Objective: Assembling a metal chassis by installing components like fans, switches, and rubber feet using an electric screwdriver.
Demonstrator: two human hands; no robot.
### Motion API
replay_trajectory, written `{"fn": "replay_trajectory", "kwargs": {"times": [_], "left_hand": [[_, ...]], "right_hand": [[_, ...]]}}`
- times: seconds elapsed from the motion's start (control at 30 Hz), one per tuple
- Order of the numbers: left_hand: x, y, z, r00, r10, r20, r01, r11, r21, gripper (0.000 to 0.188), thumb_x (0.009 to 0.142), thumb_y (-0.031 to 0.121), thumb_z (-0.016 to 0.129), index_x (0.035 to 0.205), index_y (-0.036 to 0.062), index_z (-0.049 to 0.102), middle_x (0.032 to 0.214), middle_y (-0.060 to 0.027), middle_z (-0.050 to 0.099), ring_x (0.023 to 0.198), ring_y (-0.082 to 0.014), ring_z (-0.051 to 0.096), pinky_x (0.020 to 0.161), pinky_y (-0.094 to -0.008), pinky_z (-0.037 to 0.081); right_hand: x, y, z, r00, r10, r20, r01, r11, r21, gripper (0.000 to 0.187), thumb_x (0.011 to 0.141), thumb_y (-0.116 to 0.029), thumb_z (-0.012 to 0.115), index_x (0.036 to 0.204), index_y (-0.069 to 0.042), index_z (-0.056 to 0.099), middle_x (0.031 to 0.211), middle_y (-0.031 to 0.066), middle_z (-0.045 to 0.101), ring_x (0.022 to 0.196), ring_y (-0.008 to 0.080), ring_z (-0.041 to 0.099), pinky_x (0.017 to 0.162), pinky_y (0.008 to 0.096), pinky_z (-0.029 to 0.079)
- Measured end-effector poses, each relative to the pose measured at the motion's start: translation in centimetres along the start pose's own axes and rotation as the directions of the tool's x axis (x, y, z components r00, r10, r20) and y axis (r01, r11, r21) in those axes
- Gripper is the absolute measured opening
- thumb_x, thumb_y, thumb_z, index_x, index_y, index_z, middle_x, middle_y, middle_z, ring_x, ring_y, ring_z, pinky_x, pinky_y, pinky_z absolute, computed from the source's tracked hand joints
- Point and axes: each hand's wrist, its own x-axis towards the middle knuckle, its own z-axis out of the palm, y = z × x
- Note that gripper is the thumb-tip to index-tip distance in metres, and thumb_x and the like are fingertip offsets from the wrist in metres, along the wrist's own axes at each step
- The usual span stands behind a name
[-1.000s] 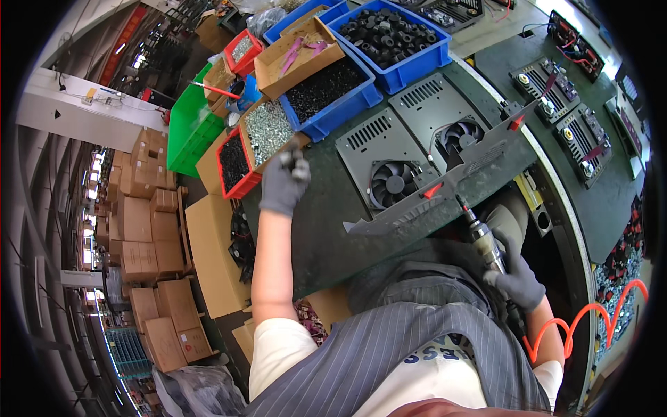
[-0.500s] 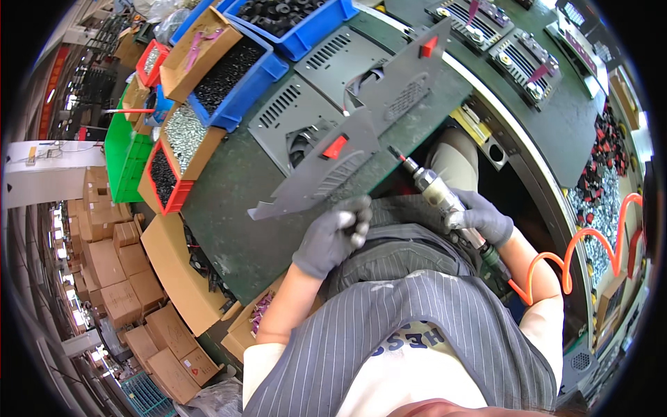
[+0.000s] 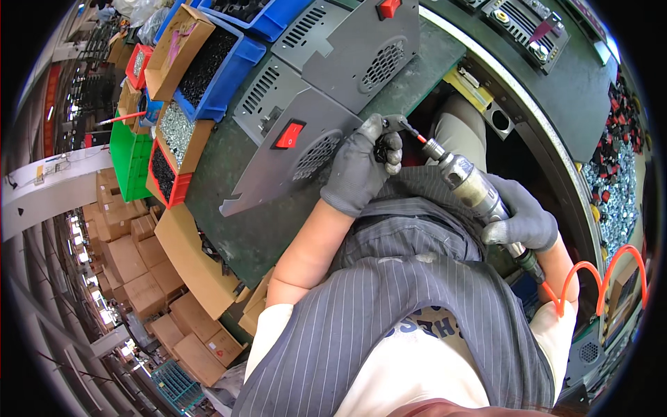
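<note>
In my gloved right hand (image 3: 521, 212) is a metal air screwdriver (image 3: 472, 184) with an orange coiled hose, its bit aimed up and left. My gloved left hand (image 3: 358, 170) is closed, fingers curled over small black pieces (image 3: 381, 149) whose kind is unclear. Its thumb and forefinger meet close to the bit's tip (image 3: 411, 130), where a small dark part shows. Just beyond the left hand stands a grey metal panel (image 3: 267, 167) with a red rocker switch (image 3: 289, 135) and a round vent. A second such panel (image 3: 347, 52) stands behind it on the bench.
Blue bins (image 3: 233, 83) of black parts, a cardboard tray of silver screws (image 3: 177, 132) and a red bin (image 3: 182, 191) line the bench's left side. A green crate (image 3: 132, 163) stands beyond. On the right, a curved bench edge (image 3: 528, 115) borders another worktop with metal assemblies (image 3: 524, 31).
My left hand has moved up and right to the bit's tip. The screwdriver and right hand have shifted slightly right and down. The panels appear further up and left.
</note>
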Motion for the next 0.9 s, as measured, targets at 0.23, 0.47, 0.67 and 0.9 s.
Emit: {"fn": "replay_trajectory", "kwargs": {"times": [0.23,0.47,0.67,0.9], "left_hand": [[0.3,-0.1,1.1,0.995,0.054,-0.078,-0.047,0.995,0.085,0.033,0.097,0.031,0.045,0.106,0.0020,0.058,0.069,0.0020,0.051,0.057,-0.0067,0.049,0.049,-0.0203,0.040],[0.8,0.3,1.2,0.985,0.168,-0.047,-0.146,0.941,0.306,0.029,0.095,0.027,0.050,0.104,0.0012,0.061,0.070,0.0020,0.053,0.057,-0.0040,0.048,0.049,-0.0176,0.039],[0.3,0.0,1.9,0.978,0.191,-0.077,-0.160,0.939,0.304,0.034,0.096,0.031,0.047,0.105,0.0006,0.058,0.072,0.0007,0.051,0.059,-0.0093,0.048,0.050,-0.0212,0.039],[-6.0,0.6,-5.1,0.951,-0.283,0.124,0.243,0.933,0.265,0.044,0.091,0.044,0.044,0.094,0.0019,0.056,0.064,0.0009,0.042,0.049,-0.0108,0.042,0.046,-0.0196,0.032]], "right_hand": [[1.0,0.9,-0.2,0.998,-0.038,0.040,0.037,0.999,0.024,0.082,0.059,-0.034,0.082,0.123,0.005,0.048,0.105,0.0093,0.058,0.094,0.0162,0.053,0.087,0.0296,0.041],[1.0,1.2,-0.8,0.999,-0.025,0.041,0.030,0.992,-0.124,0.080,0.060,-0.034,0.081,0.122,0.003,0.049,0.102,0.0078,0.058,0.091,0.0154,0.053,0.084,0.0289,0.042],[1.3,0.7,0.2,0.999,-0.035,-0.014,0.034,0.997,-0.074,0.079,0.059,-0.030,0.081,0.123,0.003,0.049,0.102,0.0076,0.058,0.092,0.0151,0.053,0.084,0.0283,0.042],[1.7,-3.2,-1.9,0.982,-0.062,-0.180,0.012,0.963,-0.268,0.081,0.057,-0.037,0.080,0.121,0.002,0.050,0.089,0.0027,0.056,0.079,0.0106,0.050,0.073,0.0255,0.041]]}}
